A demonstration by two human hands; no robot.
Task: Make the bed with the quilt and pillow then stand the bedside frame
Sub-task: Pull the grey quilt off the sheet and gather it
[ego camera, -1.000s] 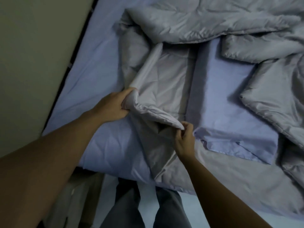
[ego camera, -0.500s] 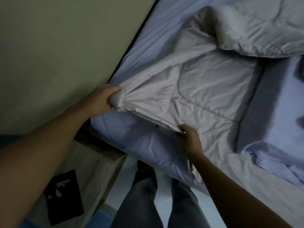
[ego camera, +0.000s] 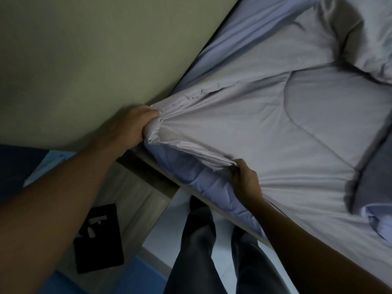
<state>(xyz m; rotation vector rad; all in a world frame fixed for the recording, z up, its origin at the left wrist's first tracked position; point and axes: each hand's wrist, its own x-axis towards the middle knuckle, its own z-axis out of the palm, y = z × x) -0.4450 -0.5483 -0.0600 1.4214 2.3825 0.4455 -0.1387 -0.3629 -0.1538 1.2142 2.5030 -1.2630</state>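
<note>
Gripping the quilt (ego camera: 265, 124) by its near edge, I have it spread over the corner of the bed (ego camera: 216, 187) nearest the wall (ego camera: 95, 49). My left hand (ego camera: 129, 126) is closed in a fist around the bunched corner, right at the mattress corner beside the wall, and the fabric fans out from that fist in tight pleats. My right hand (ego camera: 246, 181) pinches the same hem further along the bed's side, fingers (ego camera: 237, 164) shut on a thin fold, so the edge runs taut between my two hands. It looks light and soft, a padded cloth with a smooth, slightly shiny face, so I judge it will slide easily over the blue sheet (ego camera: 244, 45) and will sag wherever I am not holding it; corners and hems are the sensible places to hold, since the stitched edge gives my fingers something firm. Further up the bed the quilt is heaped and folded over itself, and a darker fold lies to the right, so it needs more spreading. Below my left arm sits the bedside desk (ego camera: 135, 200), and on it a dark flat frame (ego camera: 98, 238) lies face down or flat, not yet stood up. My legs (ego camera: 197, 251) stand just beside the bed rail.
</note>
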